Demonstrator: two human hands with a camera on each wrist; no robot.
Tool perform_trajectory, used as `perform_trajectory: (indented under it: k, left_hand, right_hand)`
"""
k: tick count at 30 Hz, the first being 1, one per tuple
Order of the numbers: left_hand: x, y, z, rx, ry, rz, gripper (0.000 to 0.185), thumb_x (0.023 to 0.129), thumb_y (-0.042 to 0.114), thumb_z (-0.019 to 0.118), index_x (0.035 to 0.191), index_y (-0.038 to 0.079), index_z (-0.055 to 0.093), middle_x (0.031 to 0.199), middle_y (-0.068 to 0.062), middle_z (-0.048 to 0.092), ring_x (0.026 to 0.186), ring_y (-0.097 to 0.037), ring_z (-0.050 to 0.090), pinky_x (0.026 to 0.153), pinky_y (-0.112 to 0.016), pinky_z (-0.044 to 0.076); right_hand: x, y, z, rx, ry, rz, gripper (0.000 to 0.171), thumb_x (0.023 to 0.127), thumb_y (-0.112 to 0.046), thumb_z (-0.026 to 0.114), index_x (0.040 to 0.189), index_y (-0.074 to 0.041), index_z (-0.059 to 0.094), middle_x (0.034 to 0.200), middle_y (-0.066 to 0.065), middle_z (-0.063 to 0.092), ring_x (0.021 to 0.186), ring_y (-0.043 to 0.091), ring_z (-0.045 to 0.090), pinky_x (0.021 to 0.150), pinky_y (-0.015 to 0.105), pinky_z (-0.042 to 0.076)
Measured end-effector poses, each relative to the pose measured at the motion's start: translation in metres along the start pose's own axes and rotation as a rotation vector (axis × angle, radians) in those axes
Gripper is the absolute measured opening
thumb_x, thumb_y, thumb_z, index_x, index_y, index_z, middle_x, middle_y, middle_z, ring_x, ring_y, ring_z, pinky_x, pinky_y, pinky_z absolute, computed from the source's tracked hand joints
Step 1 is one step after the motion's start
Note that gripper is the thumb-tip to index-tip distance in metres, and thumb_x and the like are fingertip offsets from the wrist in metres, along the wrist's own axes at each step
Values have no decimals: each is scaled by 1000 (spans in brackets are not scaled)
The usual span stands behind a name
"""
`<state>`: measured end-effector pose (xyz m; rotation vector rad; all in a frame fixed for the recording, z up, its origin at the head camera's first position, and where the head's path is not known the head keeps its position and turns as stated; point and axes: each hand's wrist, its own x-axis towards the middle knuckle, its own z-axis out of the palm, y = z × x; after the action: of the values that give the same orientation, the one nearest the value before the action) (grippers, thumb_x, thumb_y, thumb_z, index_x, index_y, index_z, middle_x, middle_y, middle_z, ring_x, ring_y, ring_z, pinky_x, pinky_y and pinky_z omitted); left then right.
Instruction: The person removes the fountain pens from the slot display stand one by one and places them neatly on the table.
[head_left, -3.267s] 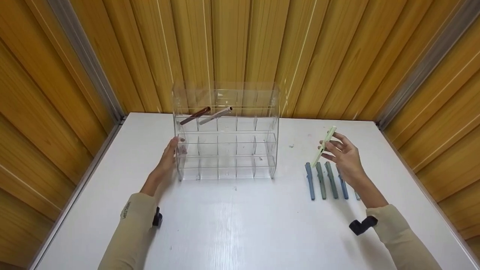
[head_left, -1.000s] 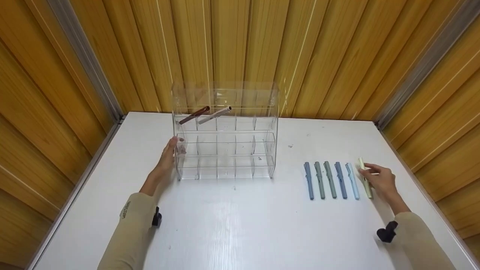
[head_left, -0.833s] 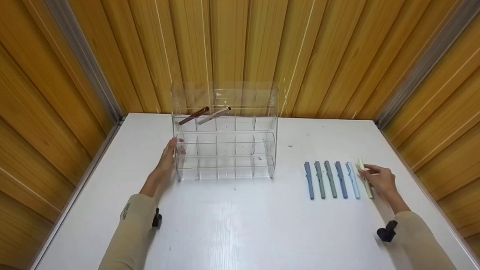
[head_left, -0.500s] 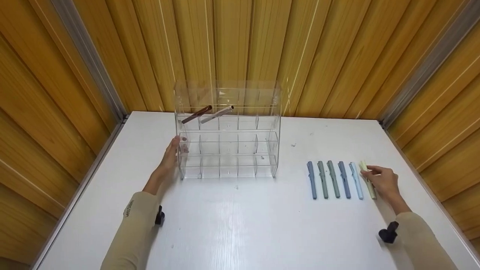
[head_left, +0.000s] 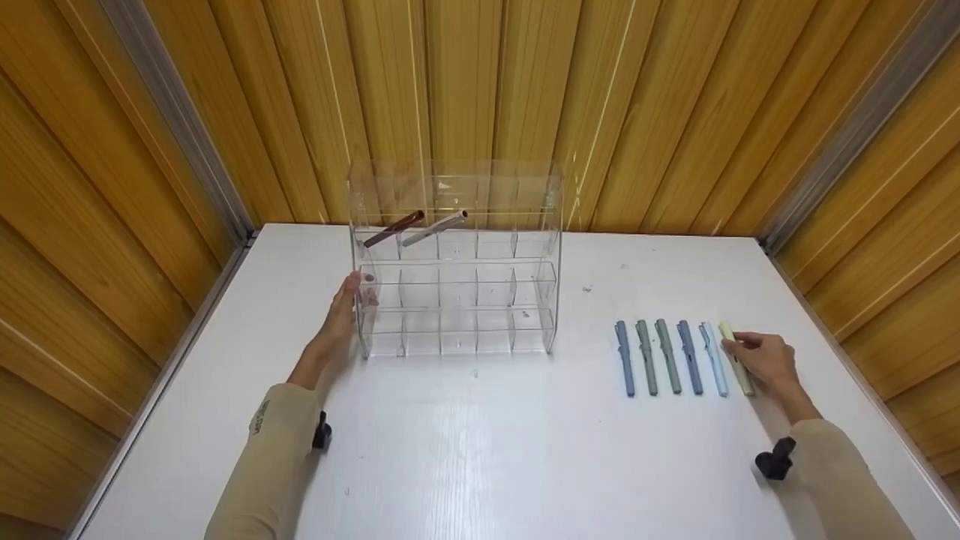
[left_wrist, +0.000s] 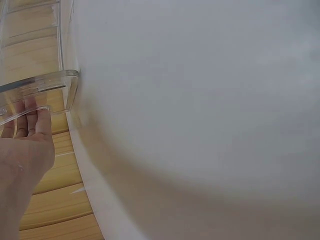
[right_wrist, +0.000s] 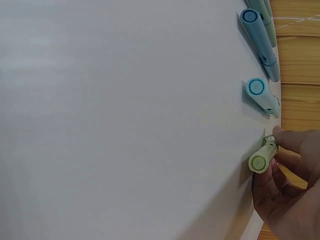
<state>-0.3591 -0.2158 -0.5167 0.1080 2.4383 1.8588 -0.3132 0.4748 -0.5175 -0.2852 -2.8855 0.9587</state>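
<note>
My right hand (head_left: 766, 364) pinches a pale green pen (head_left: 739, 364) between thumb and fingers at the right end of a row of pens on the white table. In the right wrist view the round end of this pen (right_wrist: 259, 162) faces the camera, close over the tabletop. Just left of it lies a light blue pen (head_left: 715, 361). On the other side, my left hand (head_left: 334, 322) rests against the left side of a clear acrylic display rack (head_left: 457, 309). The left wrist view shows its fingers (left_wrist: 42, 122) extended along the clear plastic.
A dark red pen (head_left: 394, 229) and a pale pinkish pen (head_left: 435, 229) lean in the rack's upper tier at left. The row also has a dark blue pen (head_left: 690, 360), a green pen (head_left: 667, 358) and others. Wood-patterned panels (head_left: 465, 90) stand behind the table (head_left: 450, 450).
Since the earliest frame, the right hand has brought the pale green pen from above the row down to its right end. In the last second it barely moves; the left hand stays put.
</note>
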Motion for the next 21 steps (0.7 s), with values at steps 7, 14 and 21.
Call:
perform_trajectory:
  k: [7, 14, 21]
  left_hand:
    - [3, 1, 0, -21, 15, 14, 82, 108, 62, 6, 168, 7, 12, 177, -18, 1, 164, -40, 1, 131, -64, 6]
    - [0, 2, 0, -72, 5, 32, 81, 109, 63, 10, 168, 8, 15, 176, -19, 3, 161, -44, 13, 130, -66, 9]
    - [-2, 3, 0, -39, 7, 8, 85, 107, 68, 9, 169, 10, 3, 176, -20, 1, 163, -44, 4, 130, -66, 6]
  right_hand:
    - [1, -2, -6, 8, -98, 27, 58, 108, -28, 57, 140, 20, 49, 135, 43, 55, 106, 38, 60, 66, 9, 45]
    - [1, 0, -6, -12, -96, 22, 57, 108, -27, 55, 140, 20, 49, 131, 42, 57, 102, 36, 58, 66, 14, 44]
    - [-2, -1, -13, 28, -137, 35, 60, 110, -30, 51, 142, 20, 46, 137, 44, 53, 111, 42, 62, 70, 14, 53]
